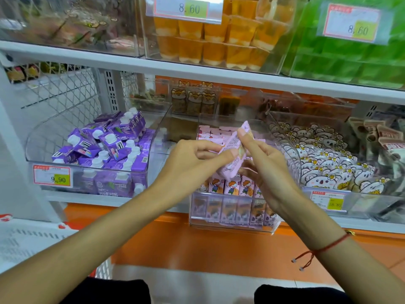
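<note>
Pink packet point(234, 148), pinched by curled fingers of left hand point(195, 160) and right hand point(266, 170), tilts above the front edge of the clear bin point(232, 229), apparently for a label check.

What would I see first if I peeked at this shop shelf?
Two hands in the middle, the left hand and right hand, holding a pink packet above a clear bin of more pink packs. Next come the purple cartons heaped to the left and the orange jelly cups up top.
</note>
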`<action>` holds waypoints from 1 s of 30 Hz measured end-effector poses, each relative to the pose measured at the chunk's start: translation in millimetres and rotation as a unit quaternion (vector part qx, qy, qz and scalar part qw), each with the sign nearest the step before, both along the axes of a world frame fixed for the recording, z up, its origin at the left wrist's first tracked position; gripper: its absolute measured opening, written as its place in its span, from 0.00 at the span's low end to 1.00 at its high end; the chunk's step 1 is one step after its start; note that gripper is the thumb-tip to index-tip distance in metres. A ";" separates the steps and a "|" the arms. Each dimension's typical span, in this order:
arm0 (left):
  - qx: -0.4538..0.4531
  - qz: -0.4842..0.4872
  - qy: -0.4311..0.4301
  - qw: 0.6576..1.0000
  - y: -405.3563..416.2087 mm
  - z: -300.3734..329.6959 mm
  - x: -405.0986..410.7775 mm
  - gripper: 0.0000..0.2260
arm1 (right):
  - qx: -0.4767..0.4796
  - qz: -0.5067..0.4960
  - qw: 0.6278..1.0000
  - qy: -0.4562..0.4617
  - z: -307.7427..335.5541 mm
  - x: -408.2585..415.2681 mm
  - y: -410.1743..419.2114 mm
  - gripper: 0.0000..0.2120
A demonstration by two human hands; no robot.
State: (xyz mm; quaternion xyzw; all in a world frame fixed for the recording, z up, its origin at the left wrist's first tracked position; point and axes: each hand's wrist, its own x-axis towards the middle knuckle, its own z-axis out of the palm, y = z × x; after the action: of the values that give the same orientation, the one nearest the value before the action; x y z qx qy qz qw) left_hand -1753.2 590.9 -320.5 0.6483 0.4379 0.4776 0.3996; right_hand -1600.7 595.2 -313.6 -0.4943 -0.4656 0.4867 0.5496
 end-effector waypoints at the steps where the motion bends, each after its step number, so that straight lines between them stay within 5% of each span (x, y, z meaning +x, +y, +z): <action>1: -0.018 -0.005 -0.006 1.000 0.0 0.1 1.1 0.10 | -0.007 0.000 1.000 -0.004 -0.6 0.1 0.2 0.19; 8: -0.027 -0.018 -0.008 0.999 1.7 -2.9 0.5 0.04 | -0.002 0.003 1.000 0.011 -0.7 0.3 -0.3 0.18; 13: 0.095 0.009 0.066 0.993 4.0 -6.1 -7.8 0.11 | 0.081 0.082 0.993 0.024 2.7 3.4 -3.6 0.12; 22: 0.151 0.067 0.097 0.982 0.6 -3.1 -10.4 0.12 | 0.102 0.152 0.981 0.070 2.9 4.8 -4.6 0.22; 25: 0.186 0.109 0.106 0.971 -1.0 -1.1 -10.8 0.17 | 0.116 0.118 0.986 -0.003 2.7 5.1 -4.9 0.23; 30: 0.306 0.125 0.238 0.913 0.9 3.8 -17.0 0.23 | 0.170 0.135 0.973 -0.076 2.3 11.8 -6.2 0.18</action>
State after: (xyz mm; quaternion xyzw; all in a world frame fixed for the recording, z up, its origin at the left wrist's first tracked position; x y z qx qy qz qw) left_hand -1770.3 591.8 -316.8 0.7733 0.4300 0.4659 0.0027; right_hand -1588.9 589.0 -311.3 -0.3616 -0.6448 0.4311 0.5173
